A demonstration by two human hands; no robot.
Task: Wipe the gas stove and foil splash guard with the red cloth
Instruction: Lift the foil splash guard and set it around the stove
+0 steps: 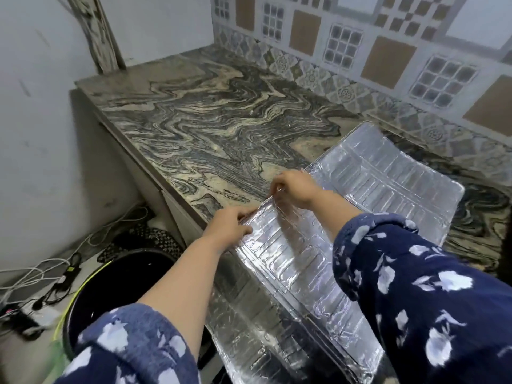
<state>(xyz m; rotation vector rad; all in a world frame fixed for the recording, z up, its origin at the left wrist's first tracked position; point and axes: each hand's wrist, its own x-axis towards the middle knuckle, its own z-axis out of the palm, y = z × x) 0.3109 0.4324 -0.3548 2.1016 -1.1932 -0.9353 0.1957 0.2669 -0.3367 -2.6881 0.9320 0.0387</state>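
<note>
Even, fairly dim indoor light w/ cool cast; source not visible. Glare patches on foil splash guard [368, 195], brightest at its raised far end. Soft shadow under counter [194, 120] edge, darkest inside black bucket [116, 284]. Wide-angle distortion: wall tiles [388, 59] and counter edge bow near frame borders. Overall soft, slight motion blur at left hand [227, 225] and right hand [293, 187]; sleeves [415, 286] near lens out of focus.

Shiny embossed foil splash guard [360, 206], polished marble counter [210, 112]

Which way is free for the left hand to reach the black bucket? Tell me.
Probably straight down: the left hand is pinching the foil splash guard, and the black bucket stands open just below, nothing between.
</note>
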